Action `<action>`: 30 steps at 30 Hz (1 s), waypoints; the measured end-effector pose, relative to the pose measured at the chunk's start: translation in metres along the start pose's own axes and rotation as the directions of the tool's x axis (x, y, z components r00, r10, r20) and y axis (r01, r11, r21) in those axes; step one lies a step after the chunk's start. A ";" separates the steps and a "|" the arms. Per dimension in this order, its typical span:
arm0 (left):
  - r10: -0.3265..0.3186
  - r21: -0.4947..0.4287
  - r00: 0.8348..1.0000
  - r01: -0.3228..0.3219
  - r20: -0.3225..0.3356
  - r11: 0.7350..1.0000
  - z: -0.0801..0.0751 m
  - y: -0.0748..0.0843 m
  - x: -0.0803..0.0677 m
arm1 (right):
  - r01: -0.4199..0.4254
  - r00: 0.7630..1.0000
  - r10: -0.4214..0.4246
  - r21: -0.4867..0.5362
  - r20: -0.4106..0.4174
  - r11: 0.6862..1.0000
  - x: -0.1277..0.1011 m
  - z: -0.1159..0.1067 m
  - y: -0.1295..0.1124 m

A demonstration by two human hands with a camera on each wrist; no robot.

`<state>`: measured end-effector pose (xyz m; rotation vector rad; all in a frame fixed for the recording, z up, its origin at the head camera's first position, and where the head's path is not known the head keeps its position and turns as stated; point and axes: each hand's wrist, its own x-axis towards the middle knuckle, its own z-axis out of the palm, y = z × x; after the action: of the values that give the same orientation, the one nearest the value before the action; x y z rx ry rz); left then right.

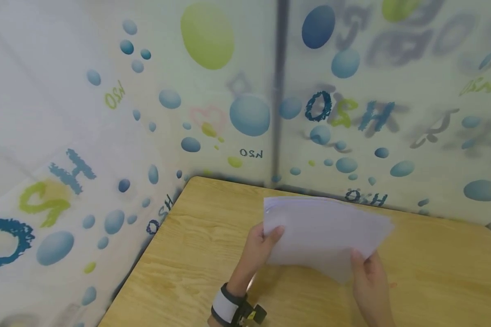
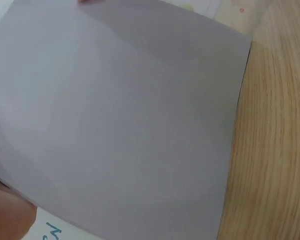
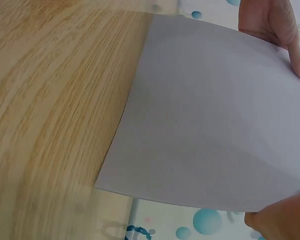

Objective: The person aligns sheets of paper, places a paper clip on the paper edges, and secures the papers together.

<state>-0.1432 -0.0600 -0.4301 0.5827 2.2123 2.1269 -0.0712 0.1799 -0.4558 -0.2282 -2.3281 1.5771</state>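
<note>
A printed curtain [image 1: 106,136] with blue and green bubbles and scattered letters hangs round the far and left sides of the scene, a dark seam running down its middle. In front of it stands a wooden table [image 1: 188,254] with a pale grain, its far left corner rounded.

Above the middle of the table a stack of white paper [image 1: 323,231] is held up off the wood, tilted and slightly blurred, its sheets fanning a little at the far left corner. In both wrist views the paper fills most of the picture, with the table's grain showing beside it.

The left hand [image 1: 259,247] grips the stack's left edge, thumb pressed on the top sheet and the fingers hidden behind it. The right hand [image 1: 370,277] holds the near right corner, thumb on top and the rest of the hand under the paper.

A black and white wrist strap [image 1: 229,309] sits on the left forearm at the near edge.
</note>
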 end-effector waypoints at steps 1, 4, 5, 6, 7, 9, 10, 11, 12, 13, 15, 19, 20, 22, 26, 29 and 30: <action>0.001 0.009 1.000 -0.001 -0.007 1.000 0.001 0.001 0.001 | 0.021 1.000 -0.021 -0.003 -0.002 1.000 0.000 0.000 -0.001; 0.014 0.034 0.999 -0.013 -0.031 0.999 0.005 0.001 0.003 | 0.085 0.996 -0.085 0.026 -0.014 0.996 0.000 0.001 -0.003; 0.016 0.039 0.999 -0.015 -0.042 0.999 0.006 0.001 0.003 | 0.099 0.995 -0.098 0.035 -0.021 0.994 0.000 0.002 -0.003; 0.018 0.039 0.999 -0.016 -0.050 0.999 0.007 0.001 0.003 | 0.109 0.994 -0.108 0.046 -0.026 0.993 0.000 0.002 -0.003; 0.019 0.037 0.998 -0.017 -0.055 0.999 0.008 0.002 0.003 | 0.118 0.993 -0.116 0.060 -0.030 0.991 0.000 0.002 -0.003; 0.021 0.030 0.998 -0.019 -0.066 0.999 0.009 0.003 0.003 | 0.130 0.991 -0.127 0.083 -0.042 0.988 -0.001 0.002 -0.002; 0.024 0.030 0.997 -0.022 -0.070 0.999 0.009 0.004 0.003 | 0.136 0.990 -0.133 0.092 -0.046 0.986 -0.001 0.001 -0.002; 0.034 0.030 0.997 -0.032 -0.075 0.999 0.009 0.006 0.003 | 0.145 0.989 -0.140 0.101 -0.052 0.984 -0.001 0.001 -0.002; 0.048 0.032 0.996 -0.046 -0.079 0.998 0.009 0.007 0.003 | 0.151 0.988 -0.146 0.100 -0.056 0.983 -0.001 0.000 -0.001; 0.068 0.034 0.994 -0.065 -0.085 0.997 0.009 0.009 0.002 | 0.151 0.988 -0.146 0.093 -0.058 0.984 -0.001 -0.001 -0.001; 0.125 0.028 0.988 -0.123 -0.095 0.992 0.008 0.012 0.001 | 0.145 0.988 -0.140 0.072 -0.071 0.987 -0.002 -0.002 -0.003; 0.239 0.014 0.965 -0.239 -0.109 0.971 0.006 0.019 0.001 | 0.135 0.986 -0.131 0.030 -0.104 0.990 -0.001 -0.006 -0.008; 0.261 0.012 0.959 -0.261 -0.107 0.965 0.006 0.021 0.001 | 0.142 0.984 -0.137 0.028 -0.116 0.990 -0.001 -0.007 -0.010; 0.278 0.027 0.955 -0.277 -0.104 0.961 0.007 0.024 0.001 | 0.167 0.976 -0.163 0.014 -0.143 0.986 0.000 -0.007 -0.012; 0.278 0.079 0.954 -0.270 -0.111 0.960 0.010 0.029 0.000 | 0.249 0.948 -0.251 -0.036 -0.198 0.968 0.001 -0.003 -0.013; 0.272 0.107 0.954 -0.259 -0.130 0.960 0.012 0.029 0.000 | 0.277 0.932 -0.282 -0.055 -0.227 0.959 0.003 -0.001 -0.012; 0.277 0.110 0.952 -0.264 -0.133 0.958 0.013 0.028 0.000 | 0.272 0.932 -0.277 -0.055 -0.233 0.961 0.003 -0.001 -0.013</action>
<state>-0.1332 -0.0478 -0.4043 0.8030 2.4452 2.2716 -0.0729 0.1767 -0.4434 -0.0860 -2.0880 1.3113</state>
